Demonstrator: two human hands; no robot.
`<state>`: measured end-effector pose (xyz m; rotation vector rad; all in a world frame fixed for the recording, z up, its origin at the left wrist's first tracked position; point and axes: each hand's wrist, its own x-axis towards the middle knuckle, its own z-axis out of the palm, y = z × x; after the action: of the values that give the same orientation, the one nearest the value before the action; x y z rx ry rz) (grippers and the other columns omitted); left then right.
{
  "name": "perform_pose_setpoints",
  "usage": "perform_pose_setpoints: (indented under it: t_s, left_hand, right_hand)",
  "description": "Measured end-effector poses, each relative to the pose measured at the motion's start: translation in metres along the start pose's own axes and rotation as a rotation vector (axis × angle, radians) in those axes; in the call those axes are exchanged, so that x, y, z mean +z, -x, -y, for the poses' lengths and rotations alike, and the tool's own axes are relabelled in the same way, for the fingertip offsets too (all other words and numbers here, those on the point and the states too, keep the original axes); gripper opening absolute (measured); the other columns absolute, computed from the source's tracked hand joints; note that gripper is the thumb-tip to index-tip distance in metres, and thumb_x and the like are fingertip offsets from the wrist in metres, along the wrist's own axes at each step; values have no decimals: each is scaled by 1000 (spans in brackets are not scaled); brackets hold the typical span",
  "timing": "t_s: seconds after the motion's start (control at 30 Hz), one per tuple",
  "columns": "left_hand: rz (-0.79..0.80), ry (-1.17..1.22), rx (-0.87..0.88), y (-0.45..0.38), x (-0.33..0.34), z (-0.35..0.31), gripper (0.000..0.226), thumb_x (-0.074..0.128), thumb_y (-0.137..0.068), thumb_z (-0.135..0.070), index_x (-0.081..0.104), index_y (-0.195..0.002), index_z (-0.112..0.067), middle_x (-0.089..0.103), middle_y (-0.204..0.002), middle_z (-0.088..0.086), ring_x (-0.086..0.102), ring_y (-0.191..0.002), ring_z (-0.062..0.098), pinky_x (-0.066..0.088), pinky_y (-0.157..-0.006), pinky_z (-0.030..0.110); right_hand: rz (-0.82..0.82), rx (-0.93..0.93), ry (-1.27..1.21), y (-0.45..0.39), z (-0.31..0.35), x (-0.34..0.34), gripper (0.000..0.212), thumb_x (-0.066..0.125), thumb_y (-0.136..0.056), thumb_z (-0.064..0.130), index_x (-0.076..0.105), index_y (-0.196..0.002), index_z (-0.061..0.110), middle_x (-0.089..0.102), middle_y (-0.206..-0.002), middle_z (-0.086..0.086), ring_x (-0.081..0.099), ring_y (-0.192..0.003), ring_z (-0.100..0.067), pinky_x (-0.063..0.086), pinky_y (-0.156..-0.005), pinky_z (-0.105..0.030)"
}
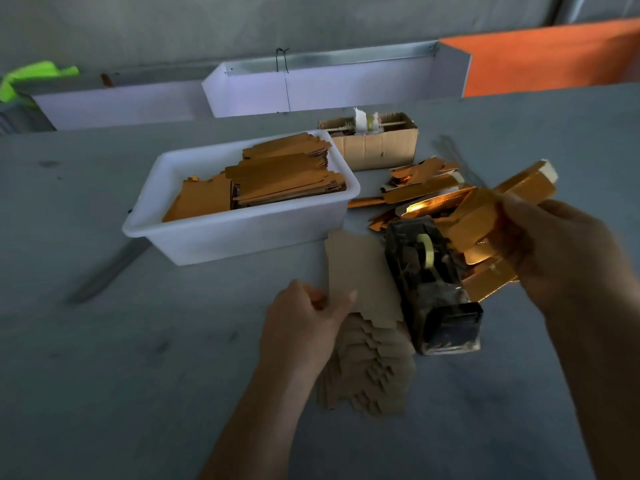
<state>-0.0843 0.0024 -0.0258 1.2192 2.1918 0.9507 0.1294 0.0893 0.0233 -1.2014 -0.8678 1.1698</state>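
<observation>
Fanned stack of brown card blanks lies on the table, just under and to the right of the left hand. The left hand pinches the top blank, thumb on its face, fingers beneath.

Tape dispenser, grimy, stands between the hands, touching the stack's right edge.

Right hand is up off the table, fingers curled round a folded gold carton. It is blurred, far end pointing away.

Below and beyond that hand: loose heap of gold cartons. Beyond the left hand: white tub of flat gold blanks. Behind the tub: open cardboard box, contents unclear.

Judgement: one carton is folded and due for the heap, with a fresh blank in hand. Next, the right hand should release over the heap. The left hand should peel off a single blank, clear of the dispenser.
</observation>
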Motion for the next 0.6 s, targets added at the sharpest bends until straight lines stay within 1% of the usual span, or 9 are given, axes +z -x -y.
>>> perform_pose_setpoints:
  t_s: [0.07, 0.13, 0.17, 0.2, 0.27, 0.37, 0.43, 0.53, 0.6]
  left_hand:
    - [53, 31, -40, -6, 6, 2, 38, 74, -74, -52, 56, -80, -19, 60, -79, -6, 53, -71, 4, 39, -56, 20]
    - [71, 102, -85, -11, 8, 4, 38, 78, -73, -46, 61, -82, -14, 64, -80, -1, 59, -74, 10, 42, -56, 24]
    - [73, 124, -103, -13, 8, 4, 37, 80, -72, -43, 62, -82, -12, 65, -80, 1, 60, -73, 13, 41, -55, 26]
    - [74, 144, -116, -16, 7, 4, 35, 81, -72, -39, 62, -80, -11, 66, -78, 3, 60, -71, 14, 41, -54, 26]
    - [80, 243, -136, -20, 4, 4, 28, 81, -74, -29, 62, -73, -9, 64, -67, 5, 59, -57, 10, 42, -50, 22]
    - [110, 370, -176, -21, 1, 6, 23, 78, -78, -17, 59, -66, -11, 58, -53, 1, 51, -42, 4, 37, -41, 16]
    - [111, 364, -168, -19, -2, 8, 23, 75, -81, -16, 59, -66, -13, 59, -55, 2, 52, -49, 11, 40, -48, 20]
    - [52, 304, -86, -13, -8, 9, 18, 69, -86, -15, 63, -69, -13, 59, -55, 0, 53, -54, 12, 43, -57, 27]
    - [-38, 317, -11, -7, -16, 9, 16, 66, -87, -15, 67, -71, -15, 54, -48, -8, 46, -46, 3, 37, -48, 20]
  right_hand:
    - [-67, 51, 47, -11, -1, -4, 11, 65, -88, 22, 64, -90, 12, 75, -81, -1, 72, -75, -14, 57, -63, -24]
    - [-85, 56, 258, -15, -8, -7, 28, 60, -91, 18, 58, -108, -3, 65, -110, -23, 66, -93, -37, 56, -73, -39]
    - [-117, 25, 402, -11, -11, -8, 38, 59, -91, 18, 53, -121, -4, 58, -120, -27, 60, -99, -42, 52, -75, -42]
    - [-187, -25, 542, -5, -13, -8, 46, 60, -90, 20, 48, -131, 2, 52, -130, -24, 57, -105, -38, 49, -78, -42]
    - [-267, -256, 734, 18, -14, -5, 50, 63, -87, 24, 49, -134, 15, 44, -140, -13, 53, -113, -30, 46, -84, -41]
    - [-133, -515, 766, 56, -18, 4, 36, 61, -85, 26, 61, -121, 19, 43, -141, -5, 55, -114, -29, 47, -87, -41]
    - [-66, -584, 760, 71, -22, 7, 32, 58, -83, 28, 63, -114, 24, 45, -138, -1, 54, -116, -28, 48, -87, -40]
    - [-47, -636, 754, 80, -21, 10, 25, 58, -84, 24, 63, -108, 28, 50, -135, 1, 54, -117, -26, 41, -82, -30]
    - [-36, -642, 736, 84, -21, 11, 25, 60, -85, 18, 66, -108, 22, 51, -131, 5, 55, -115, -23, 39, -79, -22]
